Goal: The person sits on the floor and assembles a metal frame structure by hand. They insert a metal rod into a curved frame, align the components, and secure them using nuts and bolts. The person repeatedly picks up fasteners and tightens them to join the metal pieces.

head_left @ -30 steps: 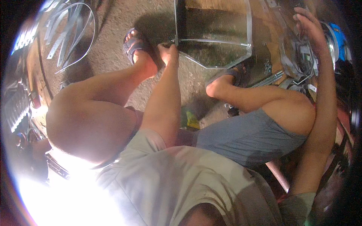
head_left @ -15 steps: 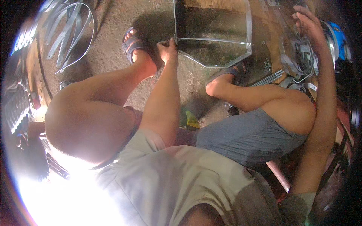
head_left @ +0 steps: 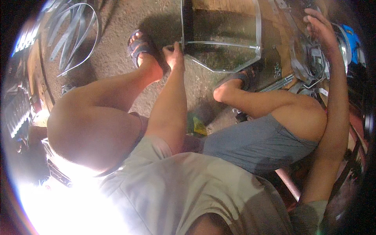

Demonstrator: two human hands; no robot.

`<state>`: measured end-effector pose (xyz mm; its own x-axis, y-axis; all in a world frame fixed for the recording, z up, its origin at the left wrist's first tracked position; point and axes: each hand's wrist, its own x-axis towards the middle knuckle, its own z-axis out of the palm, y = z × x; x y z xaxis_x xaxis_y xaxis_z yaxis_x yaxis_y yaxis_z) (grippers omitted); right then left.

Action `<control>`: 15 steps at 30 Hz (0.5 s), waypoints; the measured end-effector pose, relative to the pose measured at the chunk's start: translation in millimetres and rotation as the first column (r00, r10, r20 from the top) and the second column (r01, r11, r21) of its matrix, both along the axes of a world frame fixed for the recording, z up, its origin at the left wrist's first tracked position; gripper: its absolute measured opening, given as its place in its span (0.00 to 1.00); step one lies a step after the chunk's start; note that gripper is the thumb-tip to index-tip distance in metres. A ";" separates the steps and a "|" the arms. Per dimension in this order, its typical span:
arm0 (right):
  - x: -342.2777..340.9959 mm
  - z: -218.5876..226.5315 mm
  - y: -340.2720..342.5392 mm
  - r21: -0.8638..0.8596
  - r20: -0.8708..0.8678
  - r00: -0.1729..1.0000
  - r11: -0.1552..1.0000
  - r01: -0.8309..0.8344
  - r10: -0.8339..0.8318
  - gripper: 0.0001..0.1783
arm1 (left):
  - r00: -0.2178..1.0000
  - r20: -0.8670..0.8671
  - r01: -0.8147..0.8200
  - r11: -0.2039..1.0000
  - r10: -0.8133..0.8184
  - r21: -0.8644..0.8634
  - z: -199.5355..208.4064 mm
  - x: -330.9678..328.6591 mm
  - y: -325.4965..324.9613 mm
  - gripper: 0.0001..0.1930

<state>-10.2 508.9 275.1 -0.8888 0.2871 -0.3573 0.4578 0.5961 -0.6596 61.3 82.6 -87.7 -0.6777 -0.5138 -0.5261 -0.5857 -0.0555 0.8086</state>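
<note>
A metal frame of thin silvery bars stands over the floor at the upper middle, with a crossbar near its angled lower end. My left hand is closed round the frame's left side, thumb pointing up along the bar. My right arm stretches up along the right edge. At its end my right hand is raised, fingers loosely bent and somewhat apart, with nothing visible in them. It is nearest to a pile of metal pieces. The frame's upper end runs out of view.
Curved flat metal strips lie at the upper left. My sandalled feet flank the frame's lower end. Thin rods lie beside my right knee, and a blue object is at the far right. Glare covers the lower left.
The view has shifted very slightly, and my right hand sits a little lower. My left hand keeps its hold on the frame.
</note>
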 end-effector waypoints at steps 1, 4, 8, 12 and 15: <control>0.6 -6.6 0.7 -0.029 0.008 1.000 1.000 -0.001 0.001 0.20 | 0.999 0.027 0.045 0.997 -0.043 -0.066 1.0 0.7 -4.0 0.24; -3.6 -6.0 1.3 -0.048 0.011 1.000 0.999 -0.013 0.014 0.21 | 0.991 0.057 0.128 0.980 -0.121 -0.154 -1.5 -2.2 -5.3 0.24; -5.1 -6.2 10.9 -0.037 -0.015 0.999 0.998 -0.046 0.045 0.21 | 0.994 -0.005 0.112 0.988 -0.113 -0.107 -5.5 1.6 -4.1 0.23; -3.2 -6.7 6.7 -0.094 0.026 0.999 0.995 -0.019 0.021 0.21 | 0.989 0.115 0.116 0.980 -0.098 -0.160 18.2 -8.0 2.4 0.21; -0.1 -5.5 -4.1 0.003 -0.043 0.998 0.999 -0.042 0.042 0.21 | 0.990 -0.010 0.131 0.964 -0.137 -0.233 0.8 1.9 -0.8 0.22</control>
